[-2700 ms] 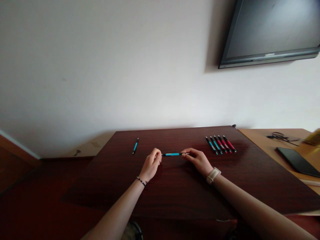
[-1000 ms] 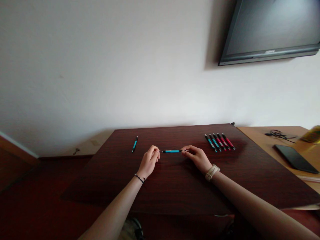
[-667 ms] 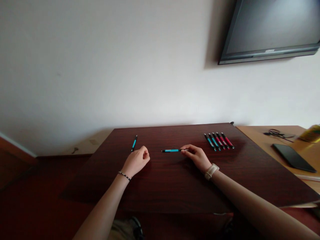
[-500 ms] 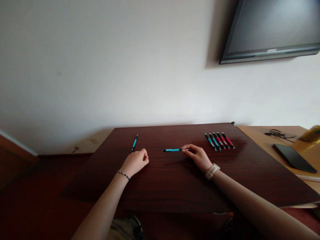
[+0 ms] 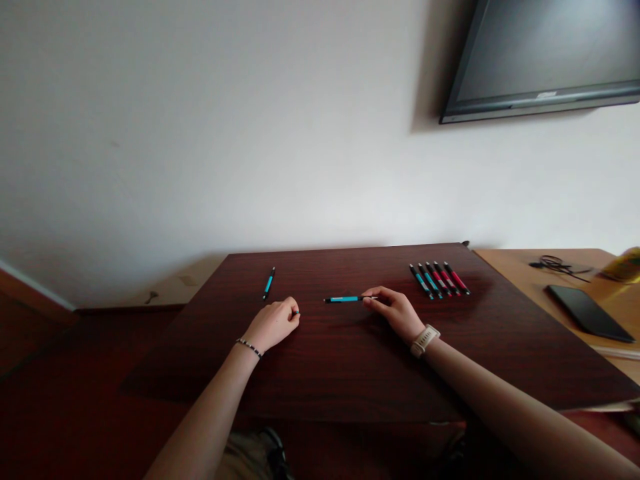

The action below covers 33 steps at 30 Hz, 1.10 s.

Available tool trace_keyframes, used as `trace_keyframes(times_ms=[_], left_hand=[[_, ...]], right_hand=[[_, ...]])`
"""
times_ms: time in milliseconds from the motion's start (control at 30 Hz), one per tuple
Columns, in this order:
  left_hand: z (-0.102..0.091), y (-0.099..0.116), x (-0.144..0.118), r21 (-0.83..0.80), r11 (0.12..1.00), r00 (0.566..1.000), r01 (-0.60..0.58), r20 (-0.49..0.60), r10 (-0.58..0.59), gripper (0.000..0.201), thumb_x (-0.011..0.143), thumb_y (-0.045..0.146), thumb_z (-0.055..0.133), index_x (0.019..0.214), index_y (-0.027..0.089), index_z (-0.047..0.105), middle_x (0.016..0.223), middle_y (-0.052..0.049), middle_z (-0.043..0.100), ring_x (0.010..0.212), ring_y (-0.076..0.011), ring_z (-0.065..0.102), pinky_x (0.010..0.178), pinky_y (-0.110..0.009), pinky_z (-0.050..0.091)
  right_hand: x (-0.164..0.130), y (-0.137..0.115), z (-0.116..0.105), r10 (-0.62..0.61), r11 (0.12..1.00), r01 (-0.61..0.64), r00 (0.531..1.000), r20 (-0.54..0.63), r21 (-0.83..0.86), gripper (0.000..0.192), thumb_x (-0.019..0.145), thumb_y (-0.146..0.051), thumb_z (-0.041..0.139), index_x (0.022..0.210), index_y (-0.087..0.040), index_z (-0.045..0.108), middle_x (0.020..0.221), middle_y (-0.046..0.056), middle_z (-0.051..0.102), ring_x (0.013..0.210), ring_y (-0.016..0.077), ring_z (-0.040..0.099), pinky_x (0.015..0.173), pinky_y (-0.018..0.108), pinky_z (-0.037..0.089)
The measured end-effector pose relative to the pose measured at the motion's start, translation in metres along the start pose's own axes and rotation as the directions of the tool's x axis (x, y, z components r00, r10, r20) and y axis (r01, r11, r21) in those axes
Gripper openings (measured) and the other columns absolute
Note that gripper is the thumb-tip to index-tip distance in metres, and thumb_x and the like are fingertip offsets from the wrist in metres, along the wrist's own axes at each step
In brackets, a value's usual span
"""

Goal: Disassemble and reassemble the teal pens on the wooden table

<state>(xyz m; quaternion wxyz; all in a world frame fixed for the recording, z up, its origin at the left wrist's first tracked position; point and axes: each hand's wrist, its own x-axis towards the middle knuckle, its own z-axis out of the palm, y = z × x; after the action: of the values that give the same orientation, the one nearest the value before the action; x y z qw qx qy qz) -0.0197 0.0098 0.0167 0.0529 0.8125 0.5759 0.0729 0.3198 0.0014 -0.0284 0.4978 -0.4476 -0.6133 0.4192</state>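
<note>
On the dark wooden table (image 5: 350,373), my right hand (image 5: 395,310) pinches the right end of a teal and black pen (image 5: 344,299), which lies level just above the tabletop. My left hand (image 5: 273,324) rests on the table left of that pen, clear of it. Its fingers are curled, and a small dark piece (image 5: 297,312) shows at the fingertips. A second teal pen (image 5: 269,283) lies alone beyond my left hand. A row of several teal and red pens (image 5: 439,279) lies side by side at the far right of the table.
A lighter wooden desk (image 5: 520,267) adjoins on the right. It carries a black phone (image 5: 583,312), a coiled dark cable (image 5: 555,265) and a yellow object (image 5: 623,263). A dark screen (image 5: 540,53) hangs on the white wall above.
My left hand let go of the pen's left end and drew back left, coming to rest on the table with a small dark piece. My right hand kept the pen almost still.
</note>
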Motion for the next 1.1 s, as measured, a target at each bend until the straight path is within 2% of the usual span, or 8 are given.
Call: trace_keyframes(times_ms=[267, 333, 433, 533, 700, 967, 1100], left_hand=[[-0.002, -0.001, -0.001, -0.066, 0.998, 1.000, 0.008, 0.020, -0.006, 0.010, 0.093, 0.031, 0.063, 0.100, 0.025, 0.062, 0.074, 0.001, 0.070, 0.068, -0.0192, 0.067, 0.064, -0.028, 0.038], [-0.005, 0.001, -0.002, -0.051, 0.999, 1.000, 0.012, -0.019, -0.013, 0.016, 0.093, 0.037, 0.064, 0.104, 0.025, 0.062, 0.074, 0.001, 0.069, 0.068, -0.0193, 0.067, 0.064, -0.028, 0.038], [-0.009, 0.008, -0.002, -0.034, 0.999, 0.990, 0.002, -0.144, -0.007, 0.024, 0.096, 0.042, 0.060, 0.112, 0.023, 0.060, 0.078, 0.001, 0.068, 0.069, -0.0187, 0.066, 0.064, -0.028, 0.039], [-0.012, 0.017, -0.002, -0.056, 0.996, 0.971, -0.073, -0.231, 0.058, 0.022, 0.098, 0.037, 0.058, 0.115, 0.023, 0.060, 0.081, 0.001, 0.065, 0.072, -0.0170, 0.065, 0.066, -0.027, 0.041], [-0.006, 0.035, -0.001, -0.100, 0.970, 0.946, -0.223, -0.263, 0.191, 0.021, 0.099, 0.031, 0.060, 0.118, 0.022, 0.061, 0.081, 0.001, 0.064, 0.074, -0.0161, 0.064, 0.069, -0.027, 0.045], [0.004, 0.056, 0.011, -0.135, 0.938, 0.914, -0.320, -0.303, 0.268, 0.010, 0.102, 0.023, 0.056, 0.110, 0.021, 0.062, 0.083, -0.001, 0.066, 0.073, -0.0150, 0.064, 0.071, -0.026, 0.046], [0.006, 0.060, 0.014, -0.165, 0.930, 0.905, -0.327, -0.337, 0.258, 0.010, 0.103, 0.023, 0.054, 0.109, 0.020, 0.062, 0.081, 0.000, 0.065, 0.070, -0.0140, 0.062, 0.069, -0.025, 0.044]], right_hand=[[-0.001, 0.002, -0.002, 0.004, 1.000, -0.004, 1.000, 0.013, -0.011, 0.032, 0.086, -0.050, 0.077, 0.102, -0.022, 0.076, 0.103, 0.007, 0.078, 0.091, 0.0237, 0.070, 0.082, 0.035, 0.054], [-0.001, 0.001, -0.002, 0.001, 1.000, -0.001, 1.000, 0.013, -0.014, 0.032, 0.087, -0.050, 0.076, 0.102, -0.022, 0.076, 0.101, 0.007, 0.078, 0.089, 0.0232, 0.070, 0.081, 0.034, 0.054], [-0.001, -0.002, -0.001, -0.002, 1.000, 0.002, 1.000, 0.011, -0.030, 0.033, 0.087, -0.050, 0.076, 0.102, -0.021, 0.076, 0.100, 0.007, 0.078, 0.088, 0.0227, 0.070, 0.080, 0.034, 0.054], [-0.001, -0.005, 0.000, -0.001, 0.999, 0.002, 1.000, 0.013, -0.042, 0.034, 0.086, -0.051, 0.076, 0.102, -0.021, 0.076, 0.100, 0.007, 0.078, 0.087, 0.0227, 0.069, 0.078, 0.033, 0.054], [-0.002, -0.006, 0.001, 0.002, 0.999, -0.001, 1.000, 0.014, -0.049, 0.034, 0.087, -0.051, 0.075, 0.103, -0.021, 0.076, 0.098, 0.007, 0.077, 0.085, 0.0227, 0.068, 0.076, 0.033, 0.054], [-0.002, -0.005, 0.000, 0.000, 0.999, 0.000, 1.000, -0.004, -0.054, 0.035, 0.087, -0.052, 0.075, 0.103, -0.021, 0.077, 0.099, 0.007, 0.077, 0.085, 0.0228, 0.068, 0.077, 0.034, 0.054], [0.000, -0.001, -0.001, 0.004, 1.000, -0.005, 1.000, -0.021, -0.025, 0.037, 0.086, -0.054, 0.075, 0.101, -0.021, 0.076, 0.098, 0.007, 0.077, 0.085, 0.0229, 0.068, 0.078, 0.034, 0.054]])
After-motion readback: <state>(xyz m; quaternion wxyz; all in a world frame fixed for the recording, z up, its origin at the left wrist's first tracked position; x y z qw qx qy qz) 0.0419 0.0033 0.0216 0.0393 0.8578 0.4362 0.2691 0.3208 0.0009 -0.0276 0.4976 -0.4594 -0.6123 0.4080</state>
